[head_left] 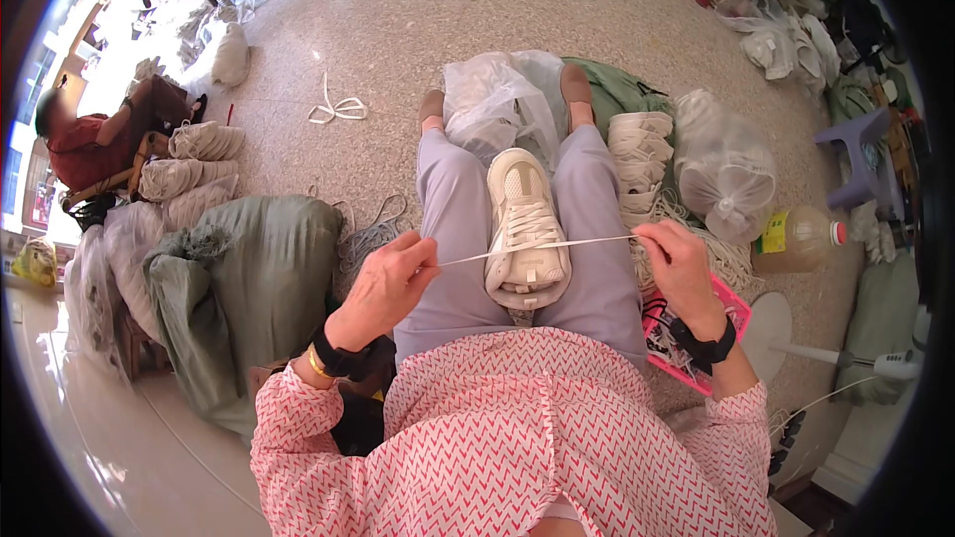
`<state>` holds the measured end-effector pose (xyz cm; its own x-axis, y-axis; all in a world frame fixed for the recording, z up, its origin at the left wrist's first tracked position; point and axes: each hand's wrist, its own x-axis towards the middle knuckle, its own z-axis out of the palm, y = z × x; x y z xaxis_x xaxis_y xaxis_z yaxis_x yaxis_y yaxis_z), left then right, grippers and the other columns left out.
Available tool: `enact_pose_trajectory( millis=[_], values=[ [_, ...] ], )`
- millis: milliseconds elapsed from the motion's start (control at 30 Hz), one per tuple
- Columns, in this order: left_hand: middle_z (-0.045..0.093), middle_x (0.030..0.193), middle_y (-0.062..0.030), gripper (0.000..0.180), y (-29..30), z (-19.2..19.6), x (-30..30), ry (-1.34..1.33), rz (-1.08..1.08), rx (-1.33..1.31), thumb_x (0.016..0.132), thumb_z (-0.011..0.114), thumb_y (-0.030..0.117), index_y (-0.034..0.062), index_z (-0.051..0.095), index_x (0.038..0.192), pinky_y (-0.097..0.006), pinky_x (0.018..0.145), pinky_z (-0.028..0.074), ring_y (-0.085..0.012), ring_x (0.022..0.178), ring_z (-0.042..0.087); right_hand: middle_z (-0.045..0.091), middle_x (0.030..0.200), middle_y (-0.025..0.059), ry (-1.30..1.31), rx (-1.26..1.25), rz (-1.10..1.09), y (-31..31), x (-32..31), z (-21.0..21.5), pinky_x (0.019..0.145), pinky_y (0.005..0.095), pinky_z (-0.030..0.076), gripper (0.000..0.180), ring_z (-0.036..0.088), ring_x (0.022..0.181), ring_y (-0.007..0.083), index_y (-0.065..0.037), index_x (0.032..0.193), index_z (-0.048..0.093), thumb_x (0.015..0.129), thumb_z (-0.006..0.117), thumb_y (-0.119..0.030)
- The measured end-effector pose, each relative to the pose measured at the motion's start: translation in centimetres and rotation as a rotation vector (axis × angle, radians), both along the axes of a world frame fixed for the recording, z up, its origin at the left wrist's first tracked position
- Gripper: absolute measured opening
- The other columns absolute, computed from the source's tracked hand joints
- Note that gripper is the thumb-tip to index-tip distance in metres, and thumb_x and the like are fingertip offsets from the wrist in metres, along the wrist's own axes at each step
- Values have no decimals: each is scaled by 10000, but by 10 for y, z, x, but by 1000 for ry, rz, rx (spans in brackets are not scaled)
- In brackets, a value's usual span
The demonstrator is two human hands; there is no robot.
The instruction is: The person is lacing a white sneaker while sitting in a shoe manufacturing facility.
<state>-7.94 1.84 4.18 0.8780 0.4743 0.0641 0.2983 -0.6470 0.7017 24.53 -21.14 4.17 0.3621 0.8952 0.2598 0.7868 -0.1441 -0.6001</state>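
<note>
A white sneaker (528, 229) rests between my thighs, toe pointing away from me, with lace rows crossing its tongue. My left hand (396, 278) pinches one end of a white shoelace (537, 248), left of the shoe. On the other side my right hand (676, 264) grips the opposite end between thumb and fingers. The lace runs taut and nearly straight from hand to hand, passing over the shoe near its collar. Neither hand touches the shoe itself.
A pink basket (741, 310) of small items stands by my right wrist. Stacked white shoes (640, 154), a clear bag (731, 179) and a yellowish jug (796, 241) lie to the right. Green sacks (249, 288) fill the left. Another person (95, 144) sits at the far left.
</note>
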Motion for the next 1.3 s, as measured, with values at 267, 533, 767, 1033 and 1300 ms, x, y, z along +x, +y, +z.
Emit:
enact_pose_trajectory(
  millis=[267, 533, 767, 1033, 1300],
  values=[
    [565, 810, -128, 133, 22, -20, -45, 76, 99, 170, 805, 721, 6, -19, 592, 828, -392, 666, 483, -294, 787, 613, 712, 920, 178, -1, -65, -162, -42, 47, -11, 681, 371, 509, 137, 675, 761, 327, 23, 1031, 731, 932, 646, -19],
    [613, 671, -167, 104, 57, -1, -84, 200, 367, 77, 822, 686, 63, -13, 615, 828, -413, 606, 481, -327, 628, 631, 744, 800, 125, 90, -101, -371, -95, 117, -51, 642, 297, 507, 176, 656, 650, 155, 15, 1063, 759, 927, 656, -29],
    [586, 641, -123, 141, 103, -3, -139, 321, 577, 148, 804, 731, 96, -8, 643, 838, -378, 585, 463, -228, 593, 585, 736, 765, 97, 15, -180, -395, -125, 156, -77, 612, 278, 514, 177, 650, 617, 133, 17, 1063, 768, 944, 644, -26],
    [535, 630, -85, 171, 133, -9, -189, 329, 719, 144, 799, 747, 107, -21, 640, 836, -354, 569, 434, -179, 579, 512, 714, 779, 87, 236, -182, -522, -131, 170, -87, 544, 263, 552, 170, 658, 587, 120, 52, 1069, 747, 973, 624, -14],
    [543, 646, -99, 159, 131, -6, -188, 348, 684, 168, 798, 739, 90, -25, 632, 824, -357, 594, 443, -192, 602, 524, 684, 737, 58, 322, -246, -495, -116, 164, -82, 515, 256, 527, 142, 641, 581, 108, 52, 990, 730, 974, 647, -62]
  ],
)
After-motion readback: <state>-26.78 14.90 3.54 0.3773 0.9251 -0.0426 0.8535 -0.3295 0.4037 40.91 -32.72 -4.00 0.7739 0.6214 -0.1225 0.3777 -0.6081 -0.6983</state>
